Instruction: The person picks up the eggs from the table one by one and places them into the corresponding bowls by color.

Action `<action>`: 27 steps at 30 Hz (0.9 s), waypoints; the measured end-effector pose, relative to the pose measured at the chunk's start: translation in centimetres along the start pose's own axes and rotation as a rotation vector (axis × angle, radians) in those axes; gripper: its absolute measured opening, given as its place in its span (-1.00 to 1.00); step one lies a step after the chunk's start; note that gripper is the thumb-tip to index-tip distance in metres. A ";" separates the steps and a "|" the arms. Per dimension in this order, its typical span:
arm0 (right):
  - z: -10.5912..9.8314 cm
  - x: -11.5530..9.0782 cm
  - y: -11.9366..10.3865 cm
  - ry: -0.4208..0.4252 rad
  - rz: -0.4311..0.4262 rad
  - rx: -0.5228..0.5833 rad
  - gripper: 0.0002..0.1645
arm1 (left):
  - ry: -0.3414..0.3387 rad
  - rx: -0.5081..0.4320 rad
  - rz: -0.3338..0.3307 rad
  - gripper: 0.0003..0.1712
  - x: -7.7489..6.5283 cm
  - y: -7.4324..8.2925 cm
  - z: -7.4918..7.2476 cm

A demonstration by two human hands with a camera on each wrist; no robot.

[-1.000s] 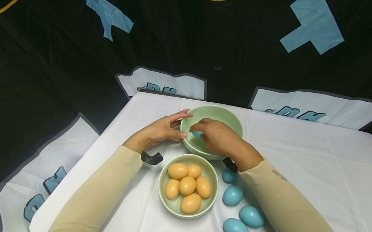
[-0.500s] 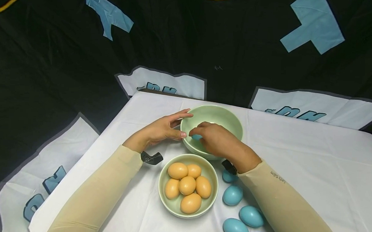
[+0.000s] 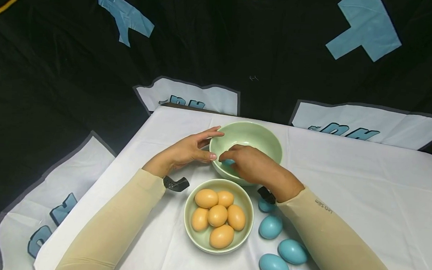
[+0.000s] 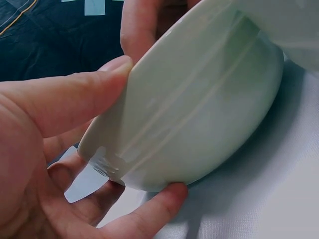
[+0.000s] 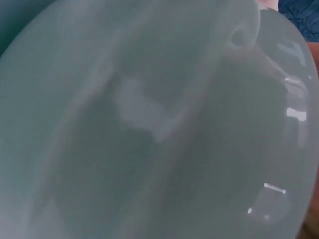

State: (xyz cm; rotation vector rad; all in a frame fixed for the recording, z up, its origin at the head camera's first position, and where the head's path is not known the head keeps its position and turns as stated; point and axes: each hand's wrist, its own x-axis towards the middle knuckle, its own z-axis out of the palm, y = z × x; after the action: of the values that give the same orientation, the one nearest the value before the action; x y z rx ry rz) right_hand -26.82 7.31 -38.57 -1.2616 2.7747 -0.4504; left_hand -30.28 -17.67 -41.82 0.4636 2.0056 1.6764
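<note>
A large green bowl [image 3: 259,135] stands toward the back of the white table. My left hand [image 3: 187,150] holds it at the left side, thumb on the near rim and index finger over the far part. In the left wrist view the thumb presses the rim of this bowl [image 4: 199,114] while other fingers lie against its outer wall. Inside the bowl, low by its near-left wall, my right hand [image 3: 252,162] pinches a blue egg [image 3: 228,162], mostly covered by the fingers. Pale green bowl wall [image 5: 149,174] fills the right wrist view, where the egg is hidden.
Just in front, a smaller green bowl [image 3: 188,225] contains several orange eggs [image 3: 217,216]. Several blue eggs [image 3: 270,227] lie on the white cloth [image 3: 360,203] to its right, partly under the right forearm [image 3: 327,230]. A black curtain [image 3: 219,43] hangs behind the table.
My right hand has moved slightly lower with the blue egg, toward the near-left wall of the large bowl. The left hand and the other eggs have stayed in place.
</note>
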 end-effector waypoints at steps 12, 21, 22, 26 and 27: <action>0.2 0.0 0.0 -0.042 -0.013 0.025 -0.48 | 0.001 -0.013 0.002 -0.10 0.2 -0.2 0.1; 0.4 0.2 0.4 -0.064 -0.022 0.057 -0.47 | 0.002 0.005 0.010 -0.12 0.2 -0.2 0.0; 0.4 0.2 0.4 -0.067 -0.022 0.057 -0.46 | 0.003 0.005 0.011 -0.12 0.2 -0.2 0.0; 0.4 0.2 0.4 -0.084 -0.017 0.052 -0.46 | 0.004 0.002 0.014 -0.13 0.2 -0.2 0.0; 0.4 0.2 0.5 -0.090 -0.016 0.051 -0.46 | 0.004 -0.001 0.013 -0.13 0.2 -0.2 0.0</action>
State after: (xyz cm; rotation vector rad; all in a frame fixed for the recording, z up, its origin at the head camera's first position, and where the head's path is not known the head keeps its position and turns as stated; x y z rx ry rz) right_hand -27.24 7.33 -39.03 -1.2610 2.6639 -0.4509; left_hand -30.42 -17.57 -42.01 0.4748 2.0089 1.6870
